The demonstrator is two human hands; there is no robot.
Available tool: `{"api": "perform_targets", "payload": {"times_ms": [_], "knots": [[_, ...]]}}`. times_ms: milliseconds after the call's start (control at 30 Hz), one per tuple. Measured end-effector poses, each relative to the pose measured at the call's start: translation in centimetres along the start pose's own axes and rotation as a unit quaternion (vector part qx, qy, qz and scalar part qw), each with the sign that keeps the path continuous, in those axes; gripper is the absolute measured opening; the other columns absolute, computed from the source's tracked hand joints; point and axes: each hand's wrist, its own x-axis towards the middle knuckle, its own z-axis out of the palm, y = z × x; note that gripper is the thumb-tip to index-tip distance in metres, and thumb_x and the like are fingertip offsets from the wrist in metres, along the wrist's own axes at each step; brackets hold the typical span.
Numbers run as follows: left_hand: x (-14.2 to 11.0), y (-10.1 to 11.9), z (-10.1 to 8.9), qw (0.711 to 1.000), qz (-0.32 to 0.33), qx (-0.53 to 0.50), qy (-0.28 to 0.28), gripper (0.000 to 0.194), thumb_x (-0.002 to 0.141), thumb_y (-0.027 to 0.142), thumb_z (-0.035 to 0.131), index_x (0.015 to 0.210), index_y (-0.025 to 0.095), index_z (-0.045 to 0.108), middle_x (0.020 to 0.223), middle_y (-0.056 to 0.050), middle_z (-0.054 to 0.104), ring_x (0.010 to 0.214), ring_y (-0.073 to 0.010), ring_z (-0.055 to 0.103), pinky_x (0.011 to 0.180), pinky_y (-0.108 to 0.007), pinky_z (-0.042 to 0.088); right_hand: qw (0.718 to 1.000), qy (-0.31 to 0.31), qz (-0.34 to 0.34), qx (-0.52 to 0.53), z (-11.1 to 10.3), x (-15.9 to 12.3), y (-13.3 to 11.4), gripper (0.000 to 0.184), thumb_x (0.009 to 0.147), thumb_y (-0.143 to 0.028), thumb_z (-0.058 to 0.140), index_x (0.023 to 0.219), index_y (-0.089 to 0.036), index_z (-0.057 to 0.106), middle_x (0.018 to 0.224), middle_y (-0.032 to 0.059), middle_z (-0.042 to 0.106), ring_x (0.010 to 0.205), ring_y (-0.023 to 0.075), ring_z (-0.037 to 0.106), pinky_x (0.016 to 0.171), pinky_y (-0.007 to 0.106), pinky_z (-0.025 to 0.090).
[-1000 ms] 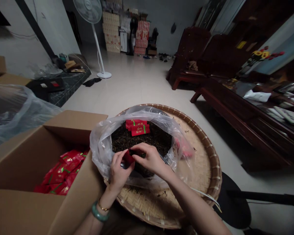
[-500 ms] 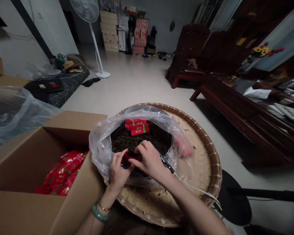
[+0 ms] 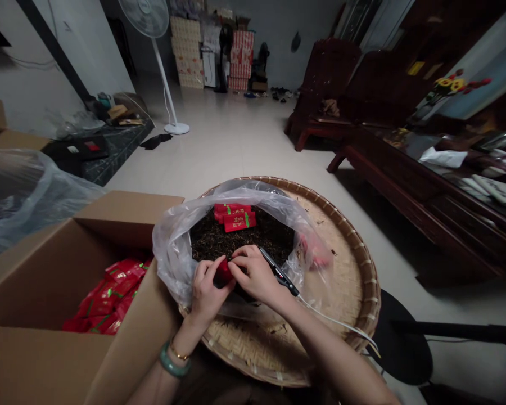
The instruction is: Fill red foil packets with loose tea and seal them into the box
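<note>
My left hand (image 3: 208, 289) is closed around a small red packet (image 3: 223, 273) over an open clear plastic bag (image 3: 172, 247) of dark, loose dried leaves (image 3: 219, 242) that look like tea. Fingers of my right hand (image 3: 255, 273) pinch at the same packet's upper right side. Just behind the right hand is a slim black device (image 3: 280, 273) like a flat iron, with a white cord; whether the hand touches it I cannot tell. Several flat red packets (image 3: 239, 220) with green marks lie on the leaves at the far side.
The bag stands in a round woven bamboo tray (image 3: 362, 270). At left, an open cardboard box (image 3: 143, 315) contains many red packets (image 3: 105, 298). A pinkish-red item (image 3: 314, 251) shows through the plastic at right. Beyond are a white fan (image 3: 168, 95) and a dark wooden table (image 3: 388, 191).
The packet has tipped upright and shows more of its red face between my hands. My right hand's fingertips have drawn together at its edge. The black device shows more fully.
</note>
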Motion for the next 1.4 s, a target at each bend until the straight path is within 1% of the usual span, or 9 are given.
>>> {"api": "perform_targets", "payload": {"times_ms": [233, 333, 433, 533, 700, 833, 1000, 1233, 1400], "knots": [[0.5, 0.3, -0.1, 1.000, -0.013, -0.020, -0.016, 0.041, 0.071, 0.034, 0.070, 0.108, 0.017, 0.064, 0.091, -0.008, 0.056, 0.087, -0.0230, 0.057, 0.079, -0.038, 0.050, 0.998, -0.001, -0.054, 0.033, -0.8, -0.4, 0.6, 0.014, 0.086, -0.027, 0.061, 0.088, -0.020, 0.072, 0.100, 0.0065, 0.063, 0.098, 0.0194, 0.051, 0.087, 0.033, 0.042], [0.9, 0.3, -0.4, 0.985, -0.088, -0.110, -0.105, 0.042, 0.065, 0.034, 0.074, 0.103, 0.017, 0.066, 0.096, -0.007, 0.064, 0.088, -0.0222, 0.061, 0.079, -0.035, 0.051, 0.994, 0.002, -0.052, 0.097, -2.0, -0.1, 1.2, 0.013, 0.088, -0.022, 0.058, 0.084, -0.019, 0.070, 0.097, 0.0051, 0.063, 0.093, 0.0160, 0.054, 0.084, 0.030, 0.043], [1.1, 0.4, -0.9, 0.942, -0.179, -0.184, -0.217, 0.031, 0.066, 0.031, 0.072, 0.093, 0.016, 0.070, 0.081, -0.002, 0.071, 0.073, -0.0192, 0.064, 0.069, -0.030, 0.052, 0.990, -0.009, -0.033, 0.134, -3.3, 0.0, 1.6, 0.020, 0.091, -0.021, 0.052, 0.076, -0.016, 0.066, 0.090, 0.0038, 0.060, 0.083, 0.0130, 0.056, 0.076, 0.026, 0.044], [1.4, 0.9, -1.2, 0.917, -0.216, -0.213, -0.257, 0.024, 0.063, 0.031, 0.072, 0.080, 0.014, 0.073, 0.070, -0.001, 0.071, 0.062, -0.0181, 0.062, 0.061, -0.028, 0.050, 0.994, 0.002, -0.019, 0.108, -4.1, -0.1, 1.7, 0.027, 0.091, -0.022, 0.051, 0.066, -0.015, 0.059, 0.079, 0.0020, 0.056, 0.074, 0.0124, 0.053, 0.070, 0.025, 0.043], [1.7, 1.8, -1.3, 0.922, -0.205, -0.232, -0.232, 0.024, 0.061, 0.027, 0.072, 0.081, 0.014, 0.074, 0.072, -0.002, 0.072, 0.064, -0.0180, 0.063, 0.062, -0.027, 0.050, 0.998, 0.025, -0.035, 0.047, -4.6, -1.0, 1.3, 0.024, 0.089, -0.030, 0.057, 0.070, -0.016, 0.062, 0.087, 0.0043, 0.058, 0.085, 0.0151, 0.053, 0.076, 0.026, 0.043], [1.3, 1.6, -0.9, 0.930, -0.182, -0.246, -0.205, 0.021, 0.063, 0.027, 0.071, 0.079, 0.014, 0.073, 0.072, -0.001, 0.071, 0.067, -0.0176, 0.063, 0.065, -0.026, 0.051, 0.993, -0.070, -0.078, -0.059, -5.4, -1.8, 0.4, 0.025, 0.082, -0.042, 0.064, 0.092, -0.018, 0.067, 0.093, 0.0055, 0.061, 0.087, 0.0174, 0.054, 0.073, 0.027, 0.043], [0.8, 1.7, -0.7, 0.944, -0.111, -0.219, -0.223, 0.022, 0.067, 0.023, 0.069, 0.087, 0.014, 0.072, 0.074, -0.002, 0.071, 0.066, -0.0166, 0.062, 0.062, -0.025, 0.050, 0.970, -0.135, -0.097, -0.175, -4.9, -2.3, -0.9, 0.018, 0.086, -0.033, 0.060, 0.080, -0.019, 0.068, 0.081, 0.0037, 0.061, 0.074, 0.0154, 0.053, 0.062, 0.026, 0.039], [0.9, 2.0, -1.1, 0.950, -0.041, -0.229, -0.205, 0.023, 0.073, 0.021, 0.064, 0.095, 0.016, 0.071, 0.087, -0.007, 0.075, 0.074, -0.0193, 0.067, 0.070, -0.031, 0.055, 0.966, -0.065, -0.134, -0.212, -5.6, -3.8, -2.5, 0.014, 0.092, -0.025, 0.052, 0.097, -0.019, 0.063, 0.085, 0.0051, 0.060, 0.075, 0.0165, 0.051, 0.061, 0.028, 0.040], [0.6, 2.3, -0.7, 0.949, -0.058, -0.226, -0.214, 0.023, 0.071, 0.023, 0.066, 0.093, 0.017, 0.072, 0.082, -0.006, 0.074, 0.068, -0.0174, 0.065, 0.064, -0.028, 0.053, 0.955, -0.105, -0.116, -0.251, -5.9, -3.7, -2.6, 0.008, 0.087, -0.020, 0.059, 0.081, -0.017, 0.065, 0.078, 0.0048, 0.059, 0.072, 0.0178, 0.052, 0.057, 0.029, 0.039]]}}
